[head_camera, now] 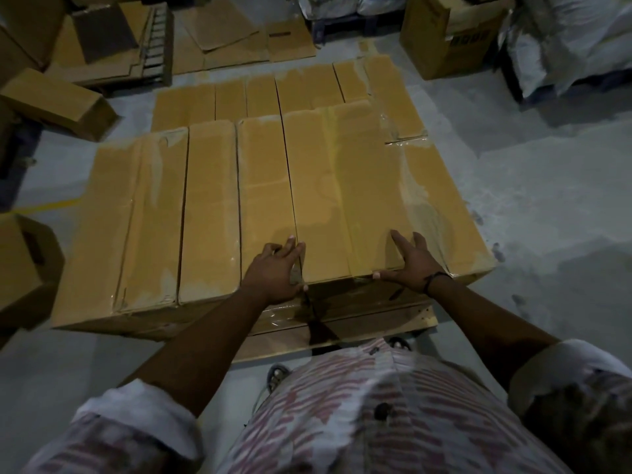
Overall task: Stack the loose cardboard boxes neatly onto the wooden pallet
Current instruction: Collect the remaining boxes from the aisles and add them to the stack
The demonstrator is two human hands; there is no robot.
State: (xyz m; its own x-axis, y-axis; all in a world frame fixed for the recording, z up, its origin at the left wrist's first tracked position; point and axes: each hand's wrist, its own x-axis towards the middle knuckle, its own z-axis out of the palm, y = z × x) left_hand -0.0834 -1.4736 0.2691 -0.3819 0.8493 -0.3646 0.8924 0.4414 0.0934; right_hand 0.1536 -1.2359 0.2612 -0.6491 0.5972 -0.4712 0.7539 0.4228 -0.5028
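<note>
Several long taped cardboard boxes lie side by side on a wooden pallet (386,323), whose pale front boards show below them. One long box (338,186) lies on top of the lower layer, right of centre. My left hand (273,271) rests on its near left corner, fingers spread over the top edge and thumb down the front face. My right hand (413,261) lies flat on its near right corner, fingers straight, thumb along the front edge. To the left sit three more boxes (154,220) of the same height. A lower row of boxes (273,97) shows behind.
A loose long box (58,104) lies on the floor at the far left, and another box (27,271) stands at the left edge. Flattened cardboard (219,39) covers the floor behind. An open carton (448,32) and wrapped white bundles (574,53) stand at the back right. Grey floor lies to the right.
</note>
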